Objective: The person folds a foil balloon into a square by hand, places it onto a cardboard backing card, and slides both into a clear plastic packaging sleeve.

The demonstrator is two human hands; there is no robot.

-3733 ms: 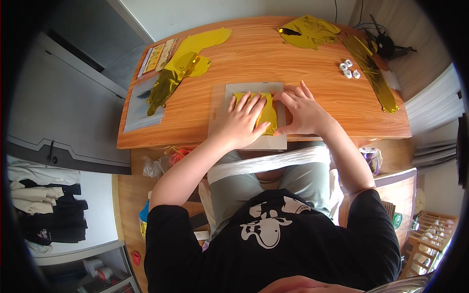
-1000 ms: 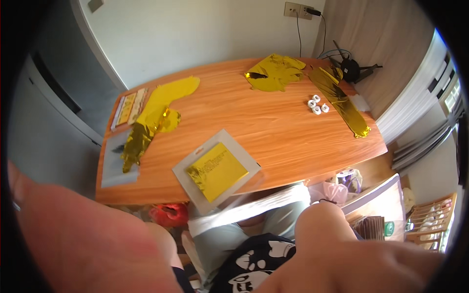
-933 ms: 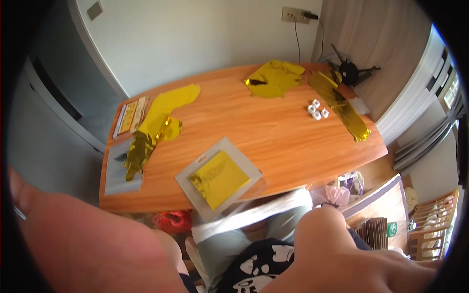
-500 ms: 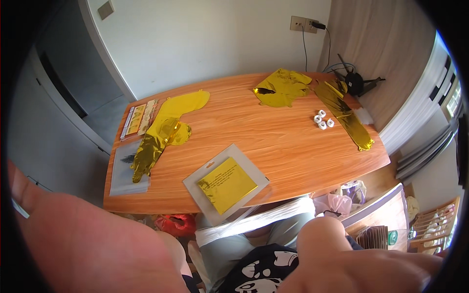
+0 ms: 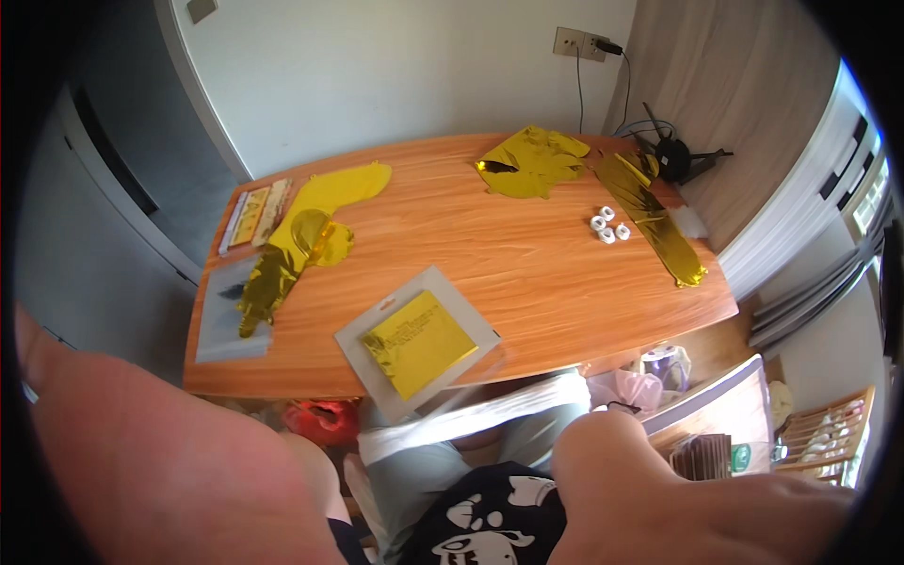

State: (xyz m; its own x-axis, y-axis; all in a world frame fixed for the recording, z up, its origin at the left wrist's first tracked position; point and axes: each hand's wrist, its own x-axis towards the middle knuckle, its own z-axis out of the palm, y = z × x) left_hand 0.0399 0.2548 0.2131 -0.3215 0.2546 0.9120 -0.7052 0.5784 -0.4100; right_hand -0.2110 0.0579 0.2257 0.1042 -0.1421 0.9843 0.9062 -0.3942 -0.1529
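Observation:
My left hand (image 5: 179, 461) is raised close to the camera at the lower left, its fingers running out of the picture. At the lower right my right hand (image 5: 697, 508) is just as close, with its fingers also cut off. Neither hand touches the table or shows anything held. Nearest to them, a clear packet with a grey card and a folded gold foil sheet (image 5: 421, 344) lies at the table's front edge. Flat gold foil balloons lie farther back: one on the left (image 5: 315, 212), one at the back (image 5: 535, 162) and a long one on the right (image 5: 659, 231).
Several small white rolls (image 5: 607, 224) sit on the wooden table (image 5: 452, 240) beside the long foil. A black router (image 5: 673, 158) stands at the back right corner. Clear sleeves (image 5: 226, 315) and printed packs (image 5: 254, 217) lie at the left. Bags (image 5: 626, 388) are below the right edge.
The view has turned slightly, so the table and its things appear a little farther left and higher. Both hands stay raised in nearly the same places.

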